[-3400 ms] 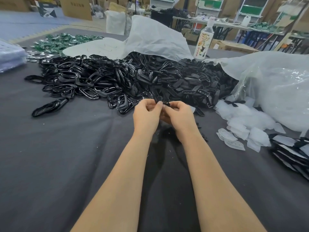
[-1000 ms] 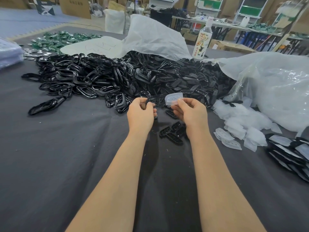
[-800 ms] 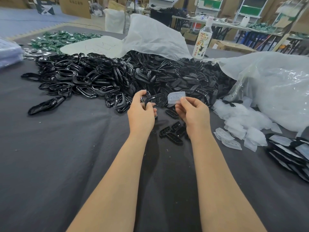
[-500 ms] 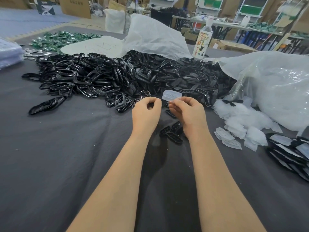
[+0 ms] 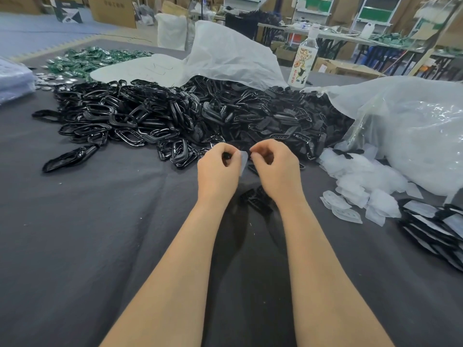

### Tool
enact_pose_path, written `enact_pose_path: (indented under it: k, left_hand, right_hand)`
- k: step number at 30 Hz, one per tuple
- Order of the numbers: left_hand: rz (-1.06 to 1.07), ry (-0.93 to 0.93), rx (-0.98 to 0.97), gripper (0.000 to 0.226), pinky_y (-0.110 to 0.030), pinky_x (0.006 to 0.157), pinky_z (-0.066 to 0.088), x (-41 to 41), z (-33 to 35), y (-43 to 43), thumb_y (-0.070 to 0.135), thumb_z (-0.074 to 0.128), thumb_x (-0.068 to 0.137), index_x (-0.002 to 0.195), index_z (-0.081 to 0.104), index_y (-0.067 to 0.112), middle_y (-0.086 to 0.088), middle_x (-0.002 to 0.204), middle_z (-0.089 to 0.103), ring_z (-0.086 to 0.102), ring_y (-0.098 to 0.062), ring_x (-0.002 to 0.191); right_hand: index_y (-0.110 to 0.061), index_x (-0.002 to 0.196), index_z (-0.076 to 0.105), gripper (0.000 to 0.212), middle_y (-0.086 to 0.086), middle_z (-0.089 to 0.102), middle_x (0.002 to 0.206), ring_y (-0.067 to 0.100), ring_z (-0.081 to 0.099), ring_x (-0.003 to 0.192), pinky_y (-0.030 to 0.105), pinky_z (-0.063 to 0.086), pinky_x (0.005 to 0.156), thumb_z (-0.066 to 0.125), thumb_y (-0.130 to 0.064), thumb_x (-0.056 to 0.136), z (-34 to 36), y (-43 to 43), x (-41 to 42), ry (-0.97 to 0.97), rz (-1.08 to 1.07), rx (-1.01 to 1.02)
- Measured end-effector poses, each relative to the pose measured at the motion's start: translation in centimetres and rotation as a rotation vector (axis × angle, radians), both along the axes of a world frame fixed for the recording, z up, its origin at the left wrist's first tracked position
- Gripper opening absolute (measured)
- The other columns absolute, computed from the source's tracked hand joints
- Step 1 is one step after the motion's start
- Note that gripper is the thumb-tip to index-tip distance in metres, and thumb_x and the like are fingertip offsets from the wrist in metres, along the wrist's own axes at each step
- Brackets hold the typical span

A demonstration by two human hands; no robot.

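- Head view: the person is holding both hands together above the grey bench (image 5: 75, 234), just near of a big heap of black frames (image 5: 140, 116).
- The left hand (image 5: 216, 171) is curling its fingers (image 5: 231, 152), with thumb and forefinger pinching a small black part (image 5: 226, 155). Most of that part is hidden inside the grip.
- The right hand (image 5: 279, 171) is also curling its fingers (image 5: 258, 149), and their tips are pinching the top edge of a clear pad (image 5: 243, 161).
- The clear pad is hanging between the two hands, touching the left fingers and raised off the bench.
- A few loose black plates (image 5: 255, 199) are lying on the bench between the wrists, and a heap of spare clear pads (image 5: 360, 179) is spilling from a plastic bag (image 5: 413, 126) at the right.
- A stack of dark pieces with pale faces (image 5: 436, 231), probably finished ones, is sitting at the near right. A bottle (image 5: 303, 61) is standing far behind the heap.
- Judging by this, the step in hand is mating the clear pad with the black part, and the two are meeting but not seated.
- The next move is calling for the pad to be lined up squarely with the part's openings. It will then need pressing home with the thumbs while the left pinch is steadying the part.
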State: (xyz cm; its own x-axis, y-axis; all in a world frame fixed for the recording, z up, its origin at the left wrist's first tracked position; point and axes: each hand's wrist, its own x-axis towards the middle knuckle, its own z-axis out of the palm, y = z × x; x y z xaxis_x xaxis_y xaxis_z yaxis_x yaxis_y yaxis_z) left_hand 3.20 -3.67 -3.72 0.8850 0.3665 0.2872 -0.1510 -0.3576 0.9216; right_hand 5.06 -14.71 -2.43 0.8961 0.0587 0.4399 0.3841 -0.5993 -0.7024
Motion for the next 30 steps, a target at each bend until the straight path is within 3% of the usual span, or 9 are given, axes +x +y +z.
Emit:
enact_pose_path:
  k: [2,4,9,13,17,20,23,26,30]
  left_hand:
    - [-0.004,-0.001,-0.013,0.015,-0.003,0.06,0.038,0.0,0.2,0.1,0.015,0.058,0.092,0.08,0.059,0.023,0.014,0.074,0.059,0.051,0.003,0.064]
    - [-0.003,0.006,-0.012,0.014,-0.003,0.059,0.038,-0.2,0.3,0.0,0.015,0.058,0.092,0.08,0.06,0.022,0.014,0.074,0.058,0.051,0.002,0.064]
    - [0.103,0.04,-0.031,0.013,-0.005,0.054,0.037,-0.3,0.1,0.4,0.013,0.055,0.087,0.074,0.055,0.016,0.011,0.066,0.053,0.048,0.006,0.056]
    - [0.149,0.082,0.073,0.006,-0.012,0.057,0.039,-0.1,-0.4,0.6,0.013,0.056,0.088,0.082,0.057,0.011,0.007,0.072,0.054,0.048,-0.007,0.064]
    - [0.196,0.067,0.118,0.009,-0.03,0.079,0.048,0.1,-0.6,0.8,0.018,0.057,0.092,0.093,0.06,0.009,-0.003,0.093,0.062,0.057,-0.018,0.085]
    - [0.204,-0.012,0.0,0.016,-0.01,0.068,0.041,0.1,-0.2,0.6,0.022,0.056,0.095,0.084,0.06,0.011,0.004,0.079,0.061,0.055,-0.01,0.074]
    - [0.136,-0.023,-0.238,0.022,-0.018,0.069,0.045,0.3,0.2,0.6,0.023,0.055,0.095,0.076,0.06,0.012,0.001,0.072,0.062,0.054,-0.012,0.066]
    - [0.062,-0.01,-0.382,0.017,-0.034,0.071,0.051,0.2,0.2,0.6,0.017,0.058,0.093,0.077,0.052,0.017,-0.004,0.074,0.064,0.058,-0.013,0.06]
    - [0.008,-0.032,-0.491,0.024,-0.016,0.062,0.051,0.2,0.1,0.3,0.005,0.057,0.092,0.088,0.043,0.023,0.002,0.074,0.066,0.062,-0.003,0.054]
  right_hand:
    - [-0.018,0.093,0.062,0.007,0.001,0.063,0.097,0.005,0.054,0.079,0.006,0.04,0.07,0.062,-0.013,0.088,0.1,-0.2,0.1,0.062,0.019,0.069]
    - [-0.019,0.095,0.059,0.009,-0.004,0.061,0.093,0.002,0.053,0.077,0.005,0.039,0.068,0.062,-0.014,0.088,0.0,-0.3,0.2,0.099,0.013,0.118]
    - [-0.013,0.108,0.065,0.021,0.003,0.066,0.107,0.016,0.057,0.096,0.017,0.035,0.075,0.051,-0.011,0.093,-0.9,-1.9,0.8,0.176,-0.32,-0.045]
    - [-0.019,0.116,0.065,0.028,0.007,0.059,0.118,0.028,0.052,0.115,0.036,0.043,0.095,0.061,-0.029,0.09,-1.3,-1.2,0.9,0.289,-0.284,-0.262]
    - [-0.023,0.121,0.061,0.036,0.007,0.05,0.127,0.03,0.042,0.123,0.042,0.033,0.102,0.064,-0.04,0.089,-1.3,-0.5,0.7,0.309,-0.329,-0.397]
    - [-0.021,0.115,0.064,0.028,0.008,0.053,0.122,0.03,0.044,0.121,0.041,0.033,0.099,0.06,-0.035,0.092,-1.4,-0.3,0.8,0.274,-0.342,-0.385]
    - [-0.016,0.106,0.068,0.023,0.007,0.061,0.11,0.028,0.052,0.11,0.039,0.035,0.092,0.05,-0.028,0.098,-1.5,-0.4,0.8,0.215,-0.343,-0.376]
    - [-0.013,0.099,0.066,0.021,0.003,0.067,0.096,0.021,0.058,0.091,0.031,0.04,0.083,0.048,-0.023,0.098,-1.1,-0.7,0.7,0.15,-0.317,-0.094]
    - [-0.018,0.086,0.059,0.017,-0.003,0.069,0.067,0.006,0.061,0.057,0.02,0.048,0.057,0.049,-0.019,0.099,0.4,-0.8,0.5,0.381,-0.058,0.743]
